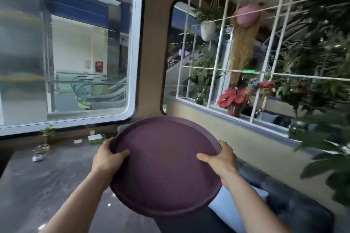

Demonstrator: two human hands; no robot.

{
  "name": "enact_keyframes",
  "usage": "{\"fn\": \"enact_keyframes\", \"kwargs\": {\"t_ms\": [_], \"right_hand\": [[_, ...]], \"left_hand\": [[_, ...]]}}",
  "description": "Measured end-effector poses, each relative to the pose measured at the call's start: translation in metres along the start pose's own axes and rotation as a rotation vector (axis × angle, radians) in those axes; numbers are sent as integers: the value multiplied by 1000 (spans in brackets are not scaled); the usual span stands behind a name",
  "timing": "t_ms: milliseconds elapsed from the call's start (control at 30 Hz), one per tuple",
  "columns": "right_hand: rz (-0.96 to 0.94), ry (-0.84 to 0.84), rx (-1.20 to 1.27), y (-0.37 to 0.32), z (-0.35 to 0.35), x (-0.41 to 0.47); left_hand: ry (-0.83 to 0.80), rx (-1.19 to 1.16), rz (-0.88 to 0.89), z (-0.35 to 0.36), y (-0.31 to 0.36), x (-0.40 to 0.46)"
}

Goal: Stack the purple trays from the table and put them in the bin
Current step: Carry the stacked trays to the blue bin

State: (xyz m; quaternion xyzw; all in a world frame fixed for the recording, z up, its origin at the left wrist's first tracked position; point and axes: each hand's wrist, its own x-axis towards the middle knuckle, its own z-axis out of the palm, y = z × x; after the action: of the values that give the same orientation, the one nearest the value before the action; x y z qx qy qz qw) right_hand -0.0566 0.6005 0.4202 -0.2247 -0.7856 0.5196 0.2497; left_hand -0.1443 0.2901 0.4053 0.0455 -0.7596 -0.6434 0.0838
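You hold a round purple tray [164, 164] in the air with both hands, above the right part of a dark marbled table [47, 181]. Your left hand [107, 159] grips its left rim, thumb lying on the tray's inner face; your right hand [220, 159] grips the right rim the same way. The tray tilts towards you. Far left on the table stand a small plant in a glass [44, 143] and a green-and-white box [95, 138]
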Motion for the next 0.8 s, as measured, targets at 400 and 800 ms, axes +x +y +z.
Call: {"fn": "enact_keyframes", "kwargs": {"t_ms": [400, 800], "right_hand": [[211, 568, -63, 105, -252, -55], [562, 1184, -321, 119, -351, -261]], "left_hand": [[-591, 18, 125, 272, 24, -104], [-1306, -21, 169, 410, 28, -279]]}}
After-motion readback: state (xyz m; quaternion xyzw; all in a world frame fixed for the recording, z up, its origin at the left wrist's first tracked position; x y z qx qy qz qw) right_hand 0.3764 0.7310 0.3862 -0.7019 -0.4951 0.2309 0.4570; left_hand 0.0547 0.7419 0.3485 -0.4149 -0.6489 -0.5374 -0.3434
